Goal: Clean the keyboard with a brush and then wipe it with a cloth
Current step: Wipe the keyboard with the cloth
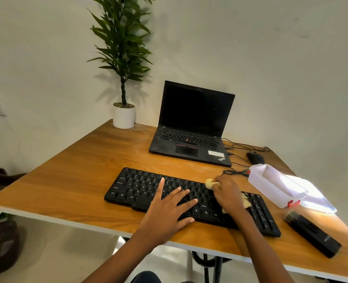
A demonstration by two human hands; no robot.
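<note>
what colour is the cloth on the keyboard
The cloth is pale yellow; the head view shows it.

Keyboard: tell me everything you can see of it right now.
The keyboard is black, plastic-looking and full-size, with white legends and a number pad at its right end. It lies flat and slightly skewed on the wooden table, near the front edge, in front of the laptop. The left hand rests on its middle keys, fingers spread. The right hand presses a yellowish cloth onto keys right of centre.
</note>
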